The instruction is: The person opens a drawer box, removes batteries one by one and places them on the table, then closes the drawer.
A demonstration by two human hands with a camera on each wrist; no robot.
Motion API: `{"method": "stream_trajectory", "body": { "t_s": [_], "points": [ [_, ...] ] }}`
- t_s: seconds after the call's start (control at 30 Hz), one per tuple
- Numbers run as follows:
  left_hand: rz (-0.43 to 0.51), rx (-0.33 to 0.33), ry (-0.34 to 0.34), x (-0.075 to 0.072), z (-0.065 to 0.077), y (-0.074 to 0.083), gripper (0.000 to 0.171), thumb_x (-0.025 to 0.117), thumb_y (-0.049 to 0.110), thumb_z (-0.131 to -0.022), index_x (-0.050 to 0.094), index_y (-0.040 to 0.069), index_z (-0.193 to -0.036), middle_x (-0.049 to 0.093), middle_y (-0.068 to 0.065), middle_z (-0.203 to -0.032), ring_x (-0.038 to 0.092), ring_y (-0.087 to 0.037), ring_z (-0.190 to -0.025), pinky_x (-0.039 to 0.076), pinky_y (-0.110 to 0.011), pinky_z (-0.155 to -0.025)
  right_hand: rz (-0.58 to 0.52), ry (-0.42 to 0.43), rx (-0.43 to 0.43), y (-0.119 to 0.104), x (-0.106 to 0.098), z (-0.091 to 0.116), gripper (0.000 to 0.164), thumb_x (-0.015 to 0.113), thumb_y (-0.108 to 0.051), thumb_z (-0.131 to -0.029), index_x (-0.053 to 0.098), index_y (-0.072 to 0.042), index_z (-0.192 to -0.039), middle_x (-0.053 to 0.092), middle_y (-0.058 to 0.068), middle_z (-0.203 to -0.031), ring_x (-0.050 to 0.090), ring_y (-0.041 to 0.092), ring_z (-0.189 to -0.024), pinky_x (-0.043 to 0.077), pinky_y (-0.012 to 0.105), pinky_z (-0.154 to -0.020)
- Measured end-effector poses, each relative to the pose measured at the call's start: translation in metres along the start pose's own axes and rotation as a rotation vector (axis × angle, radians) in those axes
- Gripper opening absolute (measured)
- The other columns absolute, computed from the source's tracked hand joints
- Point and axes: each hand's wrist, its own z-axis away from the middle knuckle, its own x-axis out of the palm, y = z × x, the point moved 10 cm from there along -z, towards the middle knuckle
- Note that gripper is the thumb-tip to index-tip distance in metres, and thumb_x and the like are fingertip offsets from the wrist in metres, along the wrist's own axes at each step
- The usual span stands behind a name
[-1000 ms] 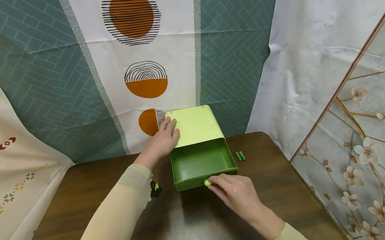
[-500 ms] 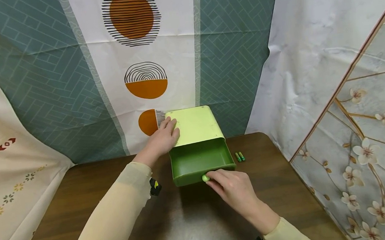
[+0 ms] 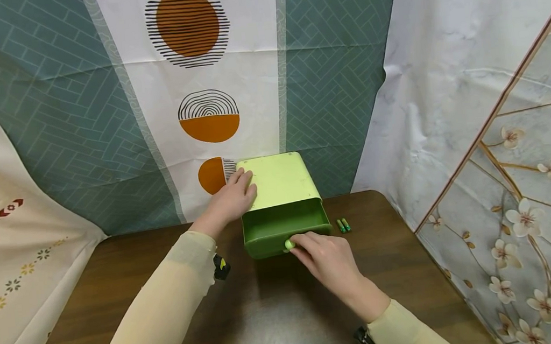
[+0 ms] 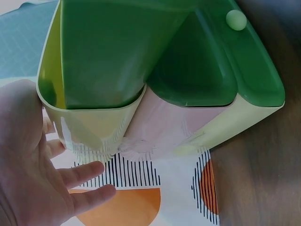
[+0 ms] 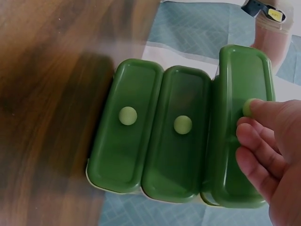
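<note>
A small drawer cabinet with a pale yellow-green shell stands at the back of the table. Its top green drawer is partly pulled out, and nothing shows in the visible part of it. My right hand pinches that drawer's round, light green knob between thumb and fingers. On the cabinet's top left edge rests my left hand, its fingers spread in the left wrist view. Two lower drawers, the middle one and the bottom one, are pushed in, as the right wrist view shows.
Two small green batteries lie side by side on the brown wooden table, right of the cabinet. A patterned cloth hangs close behind the cabinet. Other printed cloths hang at the left and right.
My right hand has moved away from me and slightly left, with the top drawer sliding further into the cabinet. My left hand has stayed in place on the cabinet.
</note>
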Motion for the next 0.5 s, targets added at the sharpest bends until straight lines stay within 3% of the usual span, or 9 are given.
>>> {"method": "stream_trajectory", "body": {
  "t_s": [0.17,0.5],
  "points": [
    [0.001,-0.002,-0.011,0.0,0.0,0.001,0.067,0.03,0.046,-0.118,0.025,0.016,-0.178,0.011,-0.009,-0.185,0.024,-0.038,-0.166,0.027,-0.061,-0.129,0.011,-0.023,0.031,0.008,0.006,-0.007,0.024,0.092,-0.022,-0.094,0.079,-0.018,-0.114,0.078,-0.007,-0.099,0.074,0.01,-0.075,0.051,0.028,-0.052],
    [-0.004,-0.007,-0.029,0.002,-0.001,-0.001,0.068,0.029,0.047,-0.118,0.023,0.016,-0.178,0.008,-0.01,-0.185,0.021,-0.038,-0.167,0.026,-0.061,-0.13,0.033,-0.036,0.071,0.022,0.019,-0.024,0.025,0.092,-0.021,-0.094,0.078,-0.018,-0.113,0.075,-0.006,-0.097,0.066,0.01,-0.064,0.038,0.024,-0.047]
  ]
}}
